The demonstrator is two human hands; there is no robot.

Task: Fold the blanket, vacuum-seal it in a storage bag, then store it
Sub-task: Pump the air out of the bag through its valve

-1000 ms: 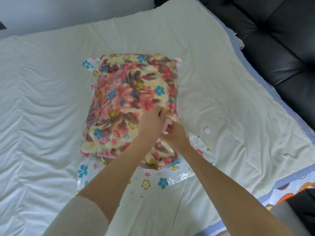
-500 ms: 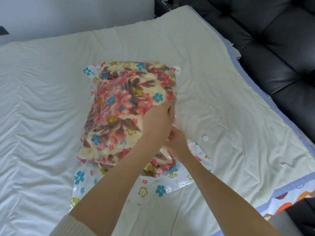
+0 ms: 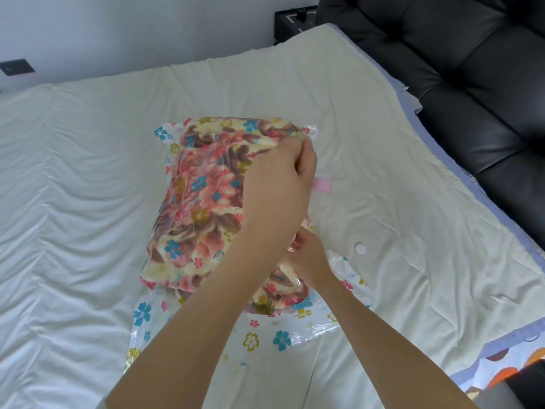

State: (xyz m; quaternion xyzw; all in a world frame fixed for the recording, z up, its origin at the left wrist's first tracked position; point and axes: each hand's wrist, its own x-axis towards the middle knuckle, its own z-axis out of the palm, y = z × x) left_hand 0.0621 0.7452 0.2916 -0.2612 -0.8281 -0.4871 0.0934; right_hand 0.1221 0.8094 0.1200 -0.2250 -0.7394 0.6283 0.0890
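- The folded blanket (image 3: 206,202) is enclosed in the storage bag (image 3: 265,338) on the bed (image 3: 73,202), beneath both grips.
- The bag's edge is pinched by the left grip (image 3: 280,178) and the right grip (image 3: 309,255).
- Sealing is judged underway; vacuuming and storing are judged outstanding.

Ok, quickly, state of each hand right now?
Left hand: fingers curled, pinching the storage bag film near its far corner.
Right hand: gripping the storage bag's right side, partly hidden.

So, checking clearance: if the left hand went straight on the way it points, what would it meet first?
Likely the far right corner of the bag, just beyond the left hand; past that, only sheet. Depth is unclear.
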